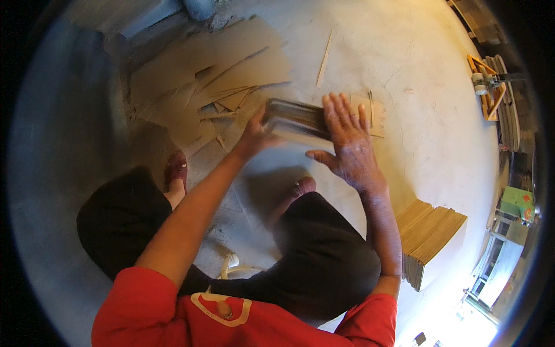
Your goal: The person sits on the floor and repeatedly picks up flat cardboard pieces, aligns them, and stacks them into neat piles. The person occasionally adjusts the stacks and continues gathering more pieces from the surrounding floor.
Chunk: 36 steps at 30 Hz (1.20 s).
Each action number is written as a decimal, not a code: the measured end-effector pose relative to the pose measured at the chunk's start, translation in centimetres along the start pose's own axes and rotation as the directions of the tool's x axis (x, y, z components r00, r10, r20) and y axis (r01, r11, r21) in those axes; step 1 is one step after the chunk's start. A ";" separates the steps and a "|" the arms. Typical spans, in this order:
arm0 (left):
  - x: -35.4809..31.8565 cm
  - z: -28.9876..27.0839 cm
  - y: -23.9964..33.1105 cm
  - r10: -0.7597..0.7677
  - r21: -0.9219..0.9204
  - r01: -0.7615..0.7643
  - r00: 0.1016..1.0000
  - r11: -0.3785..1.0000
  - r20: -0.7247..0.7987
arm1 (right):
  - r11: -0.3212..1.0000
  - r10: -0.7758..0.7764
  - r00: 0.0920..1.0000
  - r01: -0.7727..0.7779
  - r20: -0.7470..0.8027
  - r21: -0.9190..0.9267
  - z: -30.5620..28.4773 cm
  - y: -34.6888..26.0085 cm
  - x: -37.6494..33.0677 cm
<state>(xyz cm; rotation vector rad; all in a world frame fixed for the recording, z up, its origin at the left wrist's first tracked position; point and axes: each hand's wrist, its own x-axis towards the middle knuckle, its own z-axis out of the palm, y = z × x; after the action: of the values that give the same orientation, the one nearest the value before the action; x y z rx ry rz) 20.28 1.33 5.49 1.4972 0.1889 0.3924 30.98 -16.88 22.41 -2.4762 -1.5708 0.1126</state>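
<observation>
Out in front of me is a small stack of cardboard pieces [300, 118], blurred by motion, its layered edges dark brown. My left hand [255, 137] grips the stack's left end, with some fingers hidden behind it. Against the right end lies my right hand [350, 139], palm turned to the stack, fingers stretched out and thumb held apart. Below and beyond the stack, a flat tan cardboard piece [377, 115] rests on the floor, with a thin dark strip on it.
Loose cardboard sheets and scraps [231, 63] cover the floor at the far left. A thin cardboard strip [325, 58] lies farther off. Beside my right forearm stands a neat cardboard stack [430, 234]. An orange wooden frame [491, 92] stands at the right edge.
</observation>
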 end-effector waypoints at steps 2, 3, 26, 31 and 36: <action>-0.1 -0.2 -0.3 0.029 0.049 -0.029 1.000 0.998 -0.002 | 0.998 -0.020 0.992 0.011 -0.128 -0.069 -1.0 -0.7 0.3; -0.2 -0.2 -0.7 -0.007 0.025 0.007 1.000 1.000 0.005 | 0.994 -0.034 0.981 0.013 -0.193 -0.108 -1.5 -0.9 0.4; -3.5 1.5 -0.7 -0.058 0.985 -0.172 0.983 0.027 0.173 | 0.763 0.599 0.747 -0.422 -0.289 0.489 9.6 5.7 -9.6; -1.8 1.8 -0.8 -0.028 0.972 -0.225 0.974 0.062 0.227 | 0.481 0.683 0.724 -0.340 -0.102 0.808 14.3 7.5 -9.9; -2.7 1.9 -0.5 -0.086 0.969 -0.208 0.972 0.132 0.220 | 0.330 0.632 0.772 -0.195 -0.063 0.924 16.5 6.9 -5.5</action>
<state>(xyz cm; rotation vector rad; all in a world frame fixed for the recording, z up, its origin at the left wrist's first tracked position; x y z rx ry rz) 18.51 -1.41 4.84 2.9573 0.2159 0.0875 31.84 -22.44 4.57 -1.7396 -0.3618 0.3542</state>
